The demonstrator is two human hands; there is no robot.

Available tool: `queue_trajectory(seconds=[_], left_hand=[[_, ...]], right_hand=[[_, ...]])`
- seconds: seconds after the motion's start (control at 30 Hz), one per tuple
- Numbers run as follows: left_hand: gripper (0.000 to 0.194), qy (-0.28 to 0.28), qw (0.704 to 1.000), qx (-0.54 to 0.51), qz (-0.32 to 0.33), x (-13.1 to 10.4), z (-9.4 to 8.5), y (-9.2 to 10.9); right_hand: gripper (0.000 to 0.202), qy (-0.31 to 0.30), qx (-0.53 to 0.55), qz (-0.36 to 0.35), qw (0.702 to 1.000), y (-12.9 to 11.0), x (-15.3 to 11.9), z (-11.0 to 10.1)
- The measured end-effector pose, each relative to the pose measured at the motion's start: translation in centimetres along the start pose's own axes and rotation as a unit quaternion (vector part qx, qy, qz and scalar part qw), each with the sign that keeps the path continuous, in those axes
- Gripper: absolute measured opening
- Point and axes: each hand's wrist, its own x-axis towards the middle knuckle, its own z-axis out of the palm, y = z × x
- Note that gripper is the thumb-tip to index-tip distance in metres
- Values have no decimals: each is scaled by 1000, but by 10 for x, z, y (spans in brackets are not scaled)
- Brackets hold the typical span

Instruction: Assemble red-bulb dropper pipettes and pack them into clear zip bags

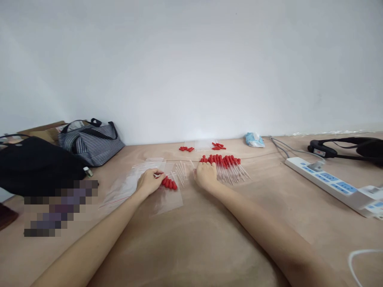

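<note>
With the tabletop read as a dial centred between the hands, the left hand [150, 181] is at nine o'clock, thumb and fingers drawn narrow against a short row of red-tipped swabs [169, 183] over a clear plastic bag [170, 201]; whether it grips one, I cannot tell; the right hand [206, 174] is at three, its fingers curled beside a pale stick [192, 164], their grip hidden; a larger pile of red-tipped swabs [229, 161] fans out just beyond it, toward two; pale sticks [180, 171] lie between the hands; small red pieces [186, 149] sit near twelve, a blue-and-white packet [254, 140] at one, a white power strip [329, 181] at three, a striped bag [95, 143] at ten.
</note>
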Motion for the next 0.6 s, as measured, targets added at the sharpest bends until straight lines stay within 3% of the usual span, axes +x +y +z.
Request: queue_trajectory(seconds=[0.1,0.2,0.27,0.37,0.47,0.6], left_hand=[[23,57,998,-18,13,-1,2,4],[25,63,986,-145,63,-10,8,17],[21,7,955,-272,117,-22,15,29],[15,-97,917,-341,184,-44,23,45],[11,-166,902,-321,236,-60,26,53],[10,-164,917,-213,296,-66,26,51]], right_hand=[[28,51,2,-46,998,17,-18,-2],[22,77,68,-116,988,43,-36,2],[20,80,126,-166,975,61,-47,5],[20,83,164,-195,963,83,-60,4],[27,75,149,-211,963,92,-69,0],[25,42,126,-243,961,90,-75,-7]])
